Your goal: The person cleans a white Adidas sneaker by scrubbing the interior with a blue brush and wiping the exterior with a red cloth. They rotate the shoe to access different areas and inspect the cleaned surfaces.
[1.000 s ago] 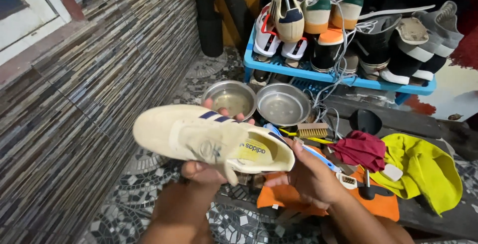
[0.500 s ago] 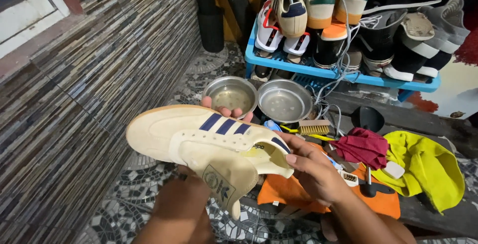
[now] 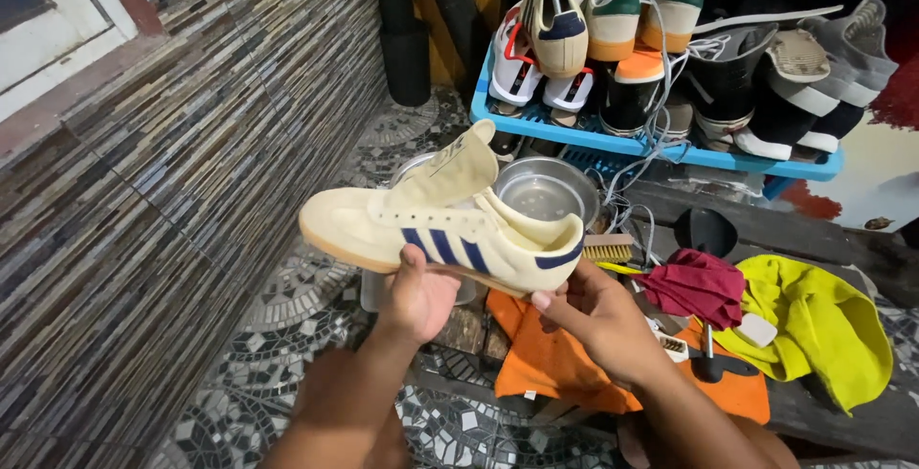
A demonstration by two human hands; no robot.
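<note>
Shoe (image 3: 440, 230) rolled since a second ago: opening no longer faces the camera, striped side and gum sole edge now show, tongue up. Left hand (image 3: 421, 292) cups the sole; right hand (image 3: 598, 321) pinches the heel. Held above metal bowl (image 3: 546, 196). Inspection appears under way.

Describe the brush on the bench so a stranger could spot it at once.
Start at the blue shoe rack; below it stands a steel bowl. The brush lies right of that bowl, behind the held shoe's heel. Its pale bristles and wooden back set it apart from the cloths nearby.
</note>
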